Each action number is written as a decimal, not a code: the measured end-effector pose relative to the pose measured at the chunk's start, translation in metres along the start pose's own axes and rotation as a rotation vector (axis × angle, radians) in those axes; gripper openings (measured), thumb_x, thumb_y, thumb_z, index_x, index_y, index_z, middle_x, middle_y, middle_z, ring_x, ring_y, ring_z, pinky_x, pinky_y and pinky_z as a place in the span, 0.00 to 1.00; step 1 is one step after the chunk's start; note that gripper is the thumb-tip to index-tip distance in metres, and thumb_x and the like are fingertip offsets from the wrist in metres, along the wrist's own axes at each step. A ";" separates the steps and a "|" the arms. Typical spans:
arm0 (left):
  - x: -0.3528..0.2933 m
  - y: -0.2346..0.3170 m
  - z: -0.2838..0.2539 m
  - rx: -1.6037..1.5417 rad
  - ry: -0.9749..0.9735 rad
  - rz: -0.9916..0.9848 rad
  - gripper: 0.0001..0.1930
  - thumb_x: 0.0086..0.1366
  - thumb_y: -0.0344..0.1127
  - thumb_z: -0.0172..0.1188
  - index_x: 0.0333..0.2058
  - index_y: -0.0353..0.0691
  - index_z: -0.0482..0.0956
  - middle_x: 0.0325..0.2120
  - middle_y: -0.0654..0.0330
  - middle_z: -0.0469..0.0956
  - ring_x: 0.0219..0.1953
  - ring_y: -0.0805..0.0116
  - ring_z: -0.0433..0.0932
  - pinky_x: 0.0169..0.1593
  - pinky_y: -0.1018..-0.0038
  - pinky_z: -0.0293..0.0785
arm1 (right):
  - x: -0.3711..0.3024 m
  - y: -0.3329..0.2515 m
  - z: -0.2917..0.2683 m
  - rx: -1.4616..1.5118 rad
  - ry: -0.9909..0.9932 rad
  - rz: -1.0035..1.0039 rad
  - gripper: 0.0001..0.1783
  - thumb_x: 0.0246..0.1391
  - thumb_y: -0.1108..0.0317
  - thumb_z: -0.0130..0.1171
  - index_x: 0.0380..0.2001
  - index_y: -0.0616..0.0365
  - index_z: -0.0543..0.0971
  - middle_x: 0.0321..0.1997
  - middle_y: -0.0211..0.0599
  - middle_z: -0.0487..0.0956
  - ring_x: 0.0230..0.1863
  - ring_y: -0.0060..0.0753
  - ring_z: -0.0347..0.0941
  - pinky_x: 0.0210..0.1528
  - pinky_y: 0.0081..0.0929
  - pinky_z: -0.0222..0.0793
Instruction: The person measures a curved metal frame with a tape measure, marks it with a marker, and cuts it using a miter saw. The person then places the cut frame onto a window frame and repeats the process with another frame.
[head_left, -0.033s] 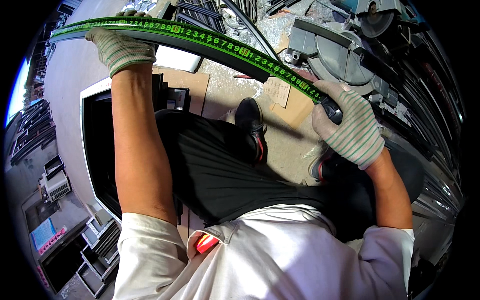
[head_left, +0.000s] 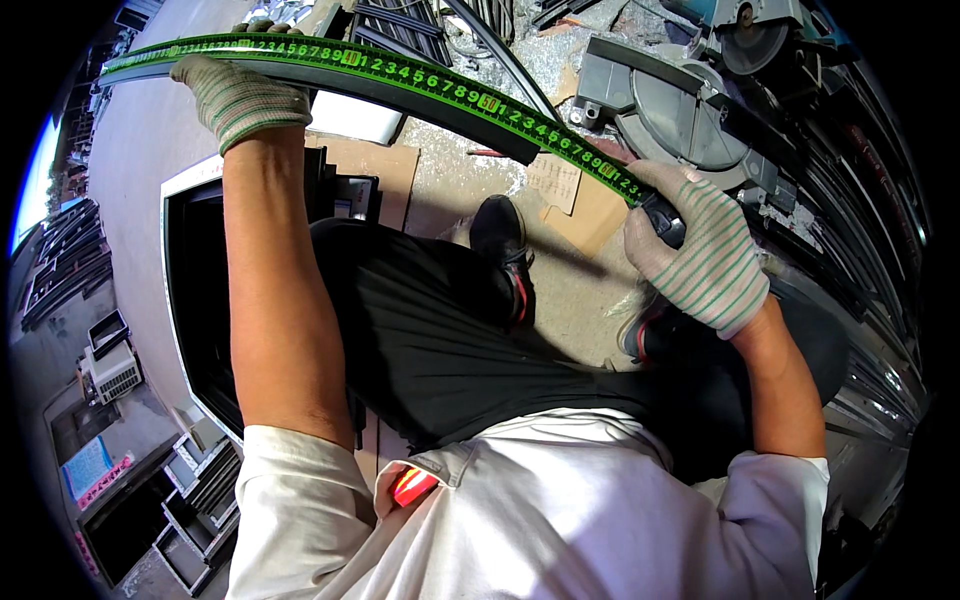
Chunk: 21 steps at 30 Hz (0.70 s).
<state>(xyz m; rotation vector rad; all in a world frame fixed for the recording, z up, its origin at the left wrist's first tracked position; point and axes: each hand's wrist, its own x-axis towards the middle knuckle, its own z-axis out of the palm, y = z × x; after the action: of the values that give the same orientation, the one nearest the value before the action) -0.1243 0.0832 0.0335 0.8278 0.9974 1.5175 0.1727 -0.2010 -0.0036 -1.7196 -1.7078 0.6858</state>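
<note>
A green tape measure blade (head_left: 420, 75) stretches across the upper view along the far edge of a long dark bar (head_left: 430, 118). Gloved in striped knit, my left hand (head_left: 240, 98) is closed around the bar and the blade near the left, its fingertips showing beyond the far edge. The bar stops near the middle of the view; past its end the blade runs on to the black tape measure case (head_left: 662, 220). My right hand (head_left: 708, 250), in a matching glove, grips that case, with thumb and fingers on either side of it. Its palm side is hidden.
A miter saw (head_left: 690, 125) stands at the upper right, beside stacked dark bars (head_left: 850, 170). Flat cardboard (head_left: 590, 215) and a note with handwriting (head_left: 553, 183) lie by my shoes. A large dark frame with a pale edge (head_left: 172, 260) stands left of my legs.
</note>
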 end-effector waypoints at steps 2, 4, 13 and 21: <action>-0.001 0.001 0.001 0.009 -0.008 0.002 0.43 0.74 0.71 0.21 0.40 0.32 0.70 0.29 0.49 0.74 0.30 0.62 0.75 0.39 0.64 0.76 | 0.000 0.000 -0.001 -0.002 0.001 -0.002 0.24 0.53 0.65 0.61 0.52 0.67 0.80 0.43 0.54 0.81 0.46 0.50 0.79 0.55 0.37 0.72; -0.007 -0.003 0.004 0.040 0.010 0.055 0.44 0.74 0.70 0.19 0.41 0.28 0.68 0.30 0.46 0.72 0.31 0.58 0.72 0.39 0.65 0.76 | 0.000 -0.001 -0.001 -0.012 0.003 -0.009 0.24 0.53 0.66 0.61 0.52 0.67 0.80 0.44 0.54 0.81 0.47 0.50 0.79 0.55 0.37 0.72; -0.005 0.006 0.008 -0.075 -0.021 0.007 0.40 0.73 0.71 0.17 0.32 0.36 0.61 0.24 0.52 0.64 0.23 0.64 0.61 0.29 0.69 0.66 | -0.003 0.000 0.003 -0.073 0.070 -0.072 0.23 0.53 0.68 0.62 0.52 0.66 0.80 0.44 0.53 0.82 0.46 0.52 0.79 0.55 0.36 0.73; 0.009 0.012 -0.013 -0.134 -0.046 0.026 0.43 0.73 0.72 0.16 0.30 0.34 0.65 0.22 0.53 0.64 0.22 0.64 0.62 0.28 0.68 0.67 | -0.004 -0.009 0.000 -0.178 0.115 -0.101 0.22 0.52 0.70 0.63 0.51 0.63 0.80 0.41 0.53 0.81 0.42 0.52 0.81 0.48 0.37 0.76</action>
<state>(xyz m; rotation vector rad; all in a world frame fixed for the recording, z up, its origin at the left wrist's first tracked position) -0.1422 0.0891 0.0388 0.7800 0.8440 1.5628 0.1665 -0.2048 0.0022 -1.7415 -1.8056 0.3927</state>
